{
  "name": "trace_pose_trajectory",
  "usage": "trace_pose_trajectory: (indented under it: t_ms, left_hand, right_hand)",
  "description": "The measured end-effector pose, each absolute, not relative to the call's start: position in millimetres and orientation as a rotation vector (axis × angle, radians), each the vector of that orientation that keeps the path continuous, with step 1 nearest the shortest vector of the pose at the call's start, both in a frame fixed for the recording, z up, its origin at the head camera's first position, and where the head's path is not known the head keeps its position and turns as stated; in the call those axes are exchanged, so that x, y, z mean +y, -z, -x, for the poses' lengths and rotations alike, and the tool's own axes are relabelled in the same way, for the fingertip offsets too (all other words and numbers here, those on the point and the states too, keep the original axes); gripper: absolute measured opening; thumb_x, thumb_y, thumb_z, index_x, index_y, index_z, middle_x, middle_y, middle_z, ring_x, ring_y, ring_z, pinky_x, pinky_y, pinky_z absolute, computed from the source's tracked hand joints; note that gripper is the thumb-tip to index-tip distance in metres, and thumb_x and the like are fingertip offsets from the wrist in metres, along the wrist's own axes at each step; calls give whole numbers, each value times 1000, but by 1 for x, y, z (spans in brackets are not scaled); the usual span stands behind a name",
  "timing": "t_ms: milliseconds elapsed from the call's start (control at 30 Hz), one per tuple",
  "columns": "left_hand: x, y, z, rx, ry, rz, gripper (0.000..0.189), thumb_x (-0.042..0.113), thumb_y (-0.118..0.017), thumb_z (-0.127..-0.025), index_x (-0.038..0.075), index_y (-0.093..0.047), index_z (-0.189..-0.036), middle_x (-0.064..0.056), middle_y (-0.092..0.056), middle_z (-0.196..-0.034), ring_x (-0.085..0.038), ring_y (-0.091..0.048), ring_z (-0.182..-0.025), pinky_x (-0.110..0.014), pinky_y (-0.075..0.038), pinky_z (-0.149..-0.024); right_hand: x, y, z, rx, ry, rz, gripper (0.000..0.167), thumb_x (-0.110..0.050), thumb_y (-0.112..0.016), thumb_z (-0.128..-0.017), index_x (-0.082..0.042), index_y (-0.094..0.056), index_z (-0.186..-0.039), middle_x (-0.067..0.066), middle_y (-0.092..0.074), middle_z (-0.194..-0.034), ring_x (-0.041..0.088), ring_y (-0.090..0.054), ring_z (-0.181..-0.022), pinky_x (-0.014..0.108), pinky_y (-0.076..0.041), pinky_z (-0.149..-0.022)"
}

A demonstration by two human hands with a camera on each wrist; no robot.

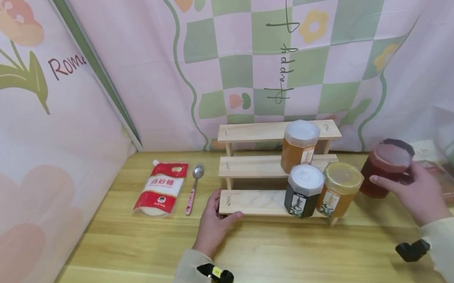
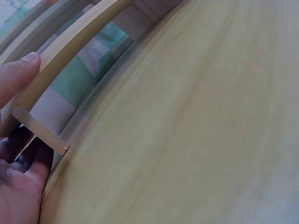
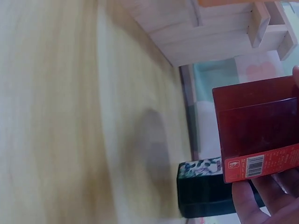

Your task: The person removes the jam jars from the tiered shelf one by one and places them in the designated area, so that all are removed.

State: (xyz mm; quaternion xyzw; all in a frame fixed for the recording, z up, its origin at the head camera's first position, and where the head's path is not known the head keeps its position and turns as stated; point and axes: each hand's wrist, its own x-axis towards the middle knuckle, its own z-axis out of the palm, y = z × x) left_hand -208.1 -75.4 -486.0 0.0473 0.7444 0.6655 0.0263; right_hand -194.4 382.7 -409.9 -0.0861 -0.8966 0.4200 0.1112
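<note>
My left hand (image 1: 216, 223) grips the left end of the lowest step of a three-step wooden rack (image 1: 255, 199), thumb on top and fingers around the end. In the right wrist view, my right hand holds a dark red jar (image 3: 257, 126) above the table. The head view shows that right hand (image 1: 418, 191) to the right of the rack. A dark jar with a white lid (image 1: 304, 191) and a yellow jar (image 1: 339, 189) stand on the lowest step. An amber jar with a white lid (image 1: 299, 144) stands on the middle step.
Left of the rack lie a red-and-white sugar pouch (image 1: 160, 187) and a spoon with a pink handle (image 1: 192, 190). Another dark jar (image 3: 201, 196) stands behind the held one. A clear-and-brown package (image 1: 448, 175) lies at the right. Printed curtains close off the back and left.
</note>
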Motion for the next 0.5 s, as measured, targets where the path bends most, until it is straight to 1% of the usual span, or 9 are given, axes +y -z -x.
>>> trace_pose_trajectory:
  t_ms: [67,133,167,233,300,333,400,467,500]
  left_hand:
    - [-76,486,208,2303,-2055,-143,94,21,-83,-84,9,-26,-158,-13,-42,-156,-29,-42,-141,-47,-35,-115]
    - [-76,486,208,2301,-2056,-140,94,21,-83,-84,10,-26,-158,-12,-42,-156,-29,-42,-141,-47,-35,-116]
    - [-76,486,208,2302,-2056,-140,94,21,-83,-84,10,-26,-158,-12,-42,-156,-29,-42,-141,-47,-35,-116]
    - [-76,486,208,2301,-2055,-139,94,22,-83,-84,10,-26,-158,-12,-42,-156,-28,-42,-141,-47,-35,-116]
    - [-76,485,208,2301,-2054,-140,95,22,-83,-84,10,-26,-158,-12,-42,-156,-28,-43,-140,-47,-35,-116]
    - [-76,485,207,2302,-2054,-142,95,22,-83,-84,10,-25,-158,-12,-42,-156,-28,-43,-140,-47,-35,-115]
    - [-76,484,207,2294,-2063,-150,95,22,-83,-84,9,-25,-158,-12,-42,-156,-28,-43,-140,-47,-36,-115]
    - [-75,484,207,2281,-2078,-157,96,20,-83,-84,8,-24,-158,-13,-43,-155,-28,-45,-139,-46,-38,-114]
    - [-75,484,207,2278,-2084,-162,96,20,-83,-84,7,-24,-158,-13,-44,-155,-28,-46,-138,-46,-38,-113]
  right_hand:
    - [385,413,193,-2635,-1233,264,91,-40,-75,-90,-17,-22,-161,27,-32,-157,41,-42,-137,17,-44,-100]
    - [388,416,191,-2628,-1227,266,92,-39,-76,-90,-18,-22,-161,28,-33,-156,32,-48,-132,14,-45,-97]
    - [389,417,190,-2623,-1233,273,92,-39,-76,-89,-18,-22,-161,28,-33,-156,27,-50,-130,13,-46,-95]
    - [392,421,189,-2607,-1238,291,93,-38,-78,-89,-17,-23,-161,29,-34,-155,14,-52,-122,3,-43,-82]
    - [394,424,187,-2599,-1244,303,93,-37,-78,-89,-15,-23,-161,30,-33,-155,11,-52,-121,1,-41,-79]
    - [395,425,186,-2598,-1246,313,94,-37,-78,-89,-15,-22,-161,30,-32,-155,14,-51,-125,3,-41,-86]
    - [396,427,184,-2603,-1247,344,95,-39,-77,-89,-12,-20,-161,30,-31,-156,26,-48,-133,15,-40,-104]
    - [398,427,182,-2614,-1255,370,98,-42,-75,-90,-8,-17,-160,31,-28,-157,41,-40,-139,37,-34,-116]
    - [398,428,181,-2615,-1264,381,99,-42,-75,-90,-6,-16,-160,31,-27,-157,47,-37,-139,49,-30,-117]
